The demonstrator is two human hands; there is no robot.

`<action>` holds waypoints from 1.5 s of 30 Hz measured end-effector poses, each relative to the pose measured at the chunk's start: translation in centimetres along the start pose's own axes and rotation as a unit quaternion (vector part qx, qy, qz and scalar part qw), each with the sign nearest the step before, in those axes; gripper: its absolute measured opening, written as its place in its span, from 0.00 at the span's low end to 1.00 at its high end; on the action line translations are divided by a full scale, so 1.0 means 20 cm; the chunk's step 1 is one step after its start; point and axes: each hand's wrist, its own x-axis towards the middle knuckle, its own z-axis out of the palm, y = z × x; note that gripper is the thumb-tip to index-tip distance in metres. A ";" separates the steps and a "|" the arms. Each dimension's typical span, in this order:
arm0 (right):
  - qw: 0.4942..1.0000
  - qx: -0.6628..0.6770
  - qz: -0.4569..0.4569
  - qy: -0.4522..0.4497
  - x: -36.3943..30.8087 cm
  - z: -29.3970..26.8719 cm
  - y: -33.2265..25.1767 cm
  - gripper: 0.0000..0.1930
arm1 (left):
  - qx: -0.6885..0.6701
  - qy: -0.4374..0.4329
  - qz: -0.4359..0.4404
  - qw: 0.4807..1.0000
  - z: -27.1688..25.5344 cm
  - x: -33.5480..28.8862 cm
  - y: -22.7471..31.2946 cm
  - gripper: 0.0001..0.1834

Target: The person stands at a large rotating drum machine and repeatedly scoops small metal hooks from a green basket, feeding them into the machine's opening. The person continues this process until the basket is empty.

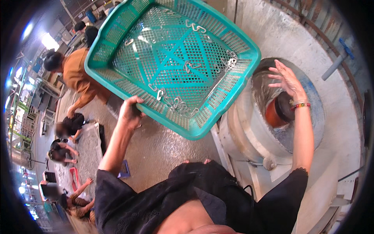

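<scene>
Green basket [171, 58] is tilting in my gripping left hand [130, 113]; my right hand [288, 80] is hovering spread-fingered, empty, over the grey drum [249, 117] above wet concrete floor [163, 148].

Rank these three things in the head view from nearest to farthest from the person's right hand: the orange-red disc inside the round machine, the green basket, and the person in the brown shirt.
From the right hand:
1. Orange-red disc, just below the hand, inside the round opening.
2. Green basket, to its left, tilted, held by the left hand.
3. Person in the brown shirt, far left, beyond the basket.
</scene>
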 end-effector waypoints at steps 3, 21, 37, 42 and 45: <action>0.995 0.084 -0.020 -0.058 -0.02 0.12 -0.16 0.36 | 0.070 -0.075 0.032 0.994 0.19 0.07 0.28 0.12; 0.953 0.029 0.006 0.301 0.16 -0.56 -0.03 0.32 | 0.150 -0.199 0.562 0.789 1.82 -0.01 0.55 0.37; 0.960 0.056 -0.180 0.204 0.47 -0.76 -0.31 0.41 | 0.349 -0.119 0.731 0.575 2.18 -0.18 0.04 0.46; 0.960 0.027 -0.156 0.233 0.49 -0.78 -0.26 0.41 | 0.408 -0.099 0.708 0.568 2.20 -0.32 -0.06 0.47; 0.943 -0.022 -0.185 0.277 0.49 -0.79 -0.23 0.42 | 0.358 -0.114 0.731 0.569 2.20 -0.35 -0.08 0.47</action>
